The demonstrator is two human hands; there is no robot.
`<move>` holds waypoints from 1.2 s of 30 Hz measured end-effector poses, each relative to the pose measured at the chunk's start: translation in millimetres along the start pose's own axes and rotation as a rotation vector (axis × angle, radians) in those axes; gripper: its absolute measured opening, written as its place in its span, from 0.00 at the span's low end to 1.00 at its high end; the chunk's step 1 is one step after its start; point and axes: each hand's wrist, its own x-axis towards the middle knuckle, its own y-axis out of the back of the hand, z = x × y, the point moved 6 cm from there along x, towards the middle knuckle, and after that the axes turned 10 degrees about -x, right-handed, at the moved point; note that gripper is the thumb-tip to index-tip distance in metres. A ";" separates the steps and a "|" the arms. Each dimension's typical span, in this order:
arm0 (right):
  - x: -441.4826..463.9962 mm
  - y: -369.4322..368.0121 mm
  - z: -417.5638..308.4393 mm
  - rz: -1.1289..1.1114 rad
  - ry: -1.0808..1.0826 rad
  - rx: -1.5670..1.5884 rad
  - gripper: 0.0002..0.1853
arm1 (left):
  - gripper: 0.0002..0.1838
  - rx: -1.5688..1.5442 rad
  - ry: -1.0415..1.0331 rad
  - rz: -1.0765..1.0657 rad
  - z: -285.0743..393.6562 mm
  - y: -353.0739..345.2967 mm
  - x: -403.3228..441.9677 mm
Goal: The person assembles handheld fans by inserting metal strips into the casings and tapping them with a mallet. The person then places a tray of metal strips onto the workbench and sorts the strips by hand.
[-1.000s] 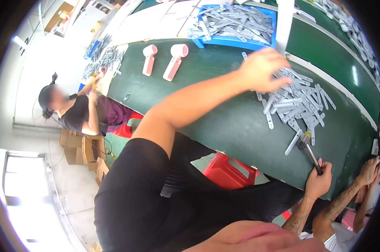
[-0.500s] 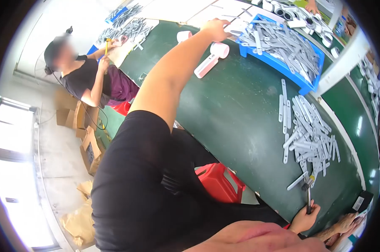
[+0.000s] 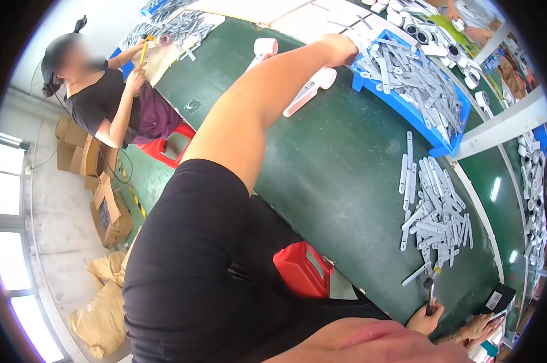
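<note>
My left hand [image 3: 338, 49] reaches across the table to the near-left corner of the blue bin [image 3: 400, 115]. Its fingers curl downward, and whatever is in them is hidden. The bin holds a heap of flat grey plastic strips [image 3: 406, 72]. Just below that hand lie two white, ring-ended handles with pink faces, one handle [image 3: 309, 92] partly under the wrist and another handle [image 3: 265, 48] behind the forearm. At the lower right, my right hand [image 3: 426, 319] is closed round a small hammer [image 3: 431, 295], whose yellow-tipped head rests near a loose pile of grey strips [image 3: 436, 212].
At left, a co-worker [image 3: 98, 91] holds a yellow-handled hammer beside more grey strips. Another person's hands [image 3: 479, 327] hold a small object near a black box [image 3: 501, 299]. White ring-ended parts [image 3: 449, 48] lie beyond the bin, near a white post [image 3: 509, 124]. Cardboard boxes [image 3: 110, 212] stand on the floor.
The view has shifted a little. My left hand has moved right, to the bin's corner, and its fingers now curl down. My right hand still grips the hammer by the pile.
</note>
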 end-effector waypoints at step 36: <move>-4.0 -1.2 11.6 -0.024 -0.087 -0.145 0.24 | 0.22 -0.788 0.109 0.425 187.4 45.9 -202.4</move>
